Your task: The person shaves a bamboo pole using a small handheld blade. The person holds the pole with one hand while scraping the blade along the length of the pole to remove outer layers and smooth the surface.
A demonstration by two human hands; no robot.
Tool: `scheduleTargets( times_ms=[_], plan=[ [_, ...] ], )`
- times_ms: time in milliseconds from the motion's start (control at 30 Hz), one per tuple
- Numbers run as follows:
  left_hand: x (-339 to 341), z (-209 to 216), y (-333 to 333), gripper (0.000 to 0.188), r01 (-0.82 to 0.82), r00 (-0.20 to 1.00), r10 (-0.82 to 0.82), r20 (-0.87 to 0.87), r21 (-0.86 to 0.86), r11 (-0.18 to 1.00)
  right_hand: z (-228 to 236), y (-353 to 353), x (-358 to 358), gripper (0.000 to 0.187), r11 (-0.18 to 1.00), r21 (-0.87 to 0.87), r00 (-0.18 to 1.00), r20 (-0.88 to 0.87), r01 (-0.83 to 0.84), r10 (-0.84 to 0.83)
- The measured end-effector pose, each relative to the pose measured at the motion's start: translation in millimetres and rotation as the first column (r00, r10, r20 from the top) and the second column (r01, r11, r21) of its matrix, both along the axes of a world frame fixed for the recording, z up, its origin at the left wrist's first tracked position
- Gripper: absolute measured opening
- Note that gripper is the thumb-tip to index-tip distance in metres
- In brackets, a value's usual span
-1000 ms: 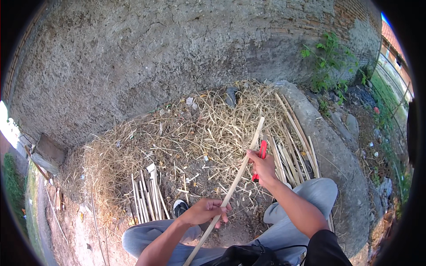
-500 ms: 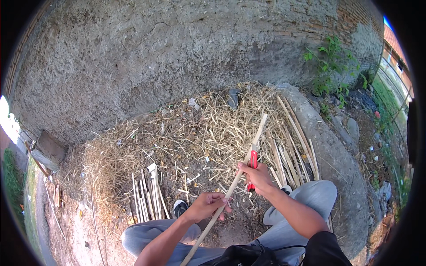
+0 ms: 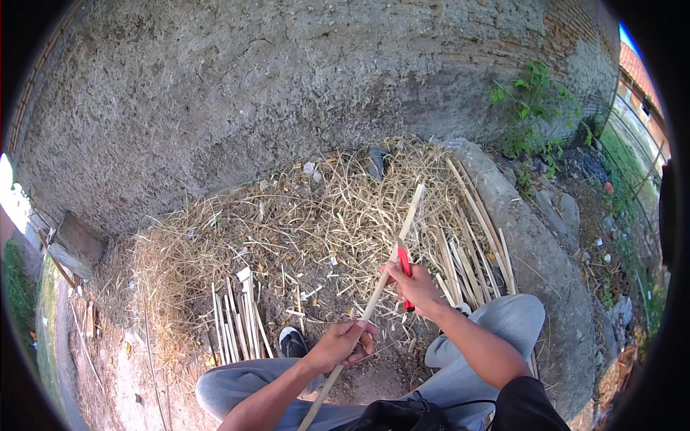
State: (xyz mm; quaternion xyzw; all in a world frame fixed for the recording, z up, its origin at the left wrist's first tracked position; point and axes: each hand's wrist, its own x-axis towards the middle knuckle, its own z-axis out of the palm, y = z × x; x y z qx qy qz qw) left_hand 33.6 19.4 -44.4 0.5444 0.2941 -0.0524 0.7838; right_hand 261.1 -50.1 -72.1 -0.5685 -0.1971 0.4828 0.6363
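Note:
A long pale wooden strip (image 3: 374,296) runs slantwise between my knees, its far end pointing up and to the right. My left hand (image 3: 346,343) is closed around its lower part. Higher up, my right hand (image 3: 412,285) grips a red utility knife (image 3: 404,263), with the thumb pressed along the strip. The knife's blade end lies against the strip just beyond the thumb. Part of the knife handle is hidden by my fingers.
Split strips (image 3: 237,323) lie in a bundle at the left, and more strips (image 3: 474,266) lie at the right beside a concrete ledge (image 3: 532,266). Straw-like shavings (image 3: 374,208) cover the ground up to a rough wall (image 3: 287,93). A green plant (image 3: 532,108) grows at the far right.
My right hand, with the knife, has shifted slightly left and the strip has tilted a little with it. My left hand has turned slightly and moved down a bit.

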Motion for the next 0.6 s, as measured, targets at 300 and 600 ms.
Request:
scheduleTargets(
  times_ms=[300,600],
  plan=[
    [15,-10,3,0.033,-0.217,0.971,0.219,-0.091,0.034,0.976,24,-14,-28,0.034,0.888,-0.459,0.156,0.880,0.030,0.450],
    [20,-5,1,0.029,-0.229,0.967,0.233,-0.099,0.043,0.972,6,-4,-30,0.017,0.823,-0.561,0.095,0.827,0.093,0.554]
  ],
)
